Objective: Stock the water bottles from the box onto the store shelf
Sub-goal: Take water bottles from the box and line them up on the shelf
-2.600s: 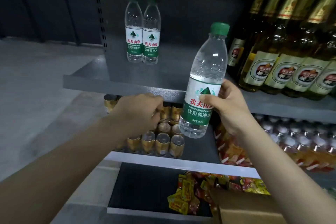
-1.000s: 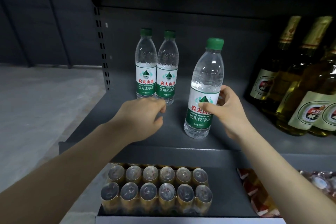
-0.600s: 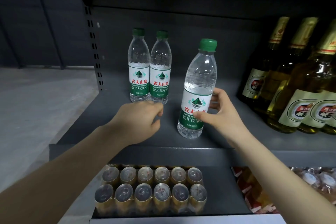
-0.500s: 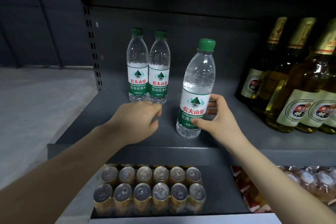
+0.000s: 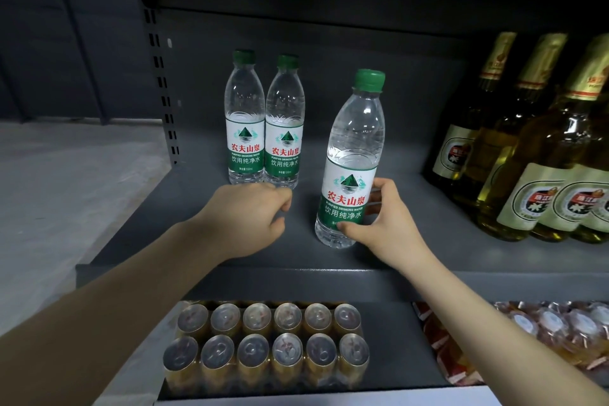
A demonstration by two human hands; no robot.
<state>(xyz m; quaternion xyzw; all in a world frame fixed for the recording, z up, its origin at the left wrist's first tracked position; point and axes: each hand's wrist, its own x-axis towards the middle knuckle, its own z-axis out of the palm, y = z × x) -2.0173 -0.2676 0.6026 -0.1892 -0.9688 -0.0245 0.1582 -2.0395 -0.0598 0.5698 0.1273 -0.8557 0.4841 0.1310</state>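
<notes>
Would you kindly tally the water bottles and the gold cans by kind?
Clear plastic water bottles with green caps: 3
Gold cans in the shrink-wrapped pack: 12
Total: 15

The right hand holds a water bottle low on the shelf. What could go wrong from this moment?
1. The right hand grips the water bottle only near its base, and it leans slightly, so it might tip on release.
2. It stands near the shelf front edge and could fall onto the cans below.
3. Pushed back, it may knock the two bottles behind.
</notes>
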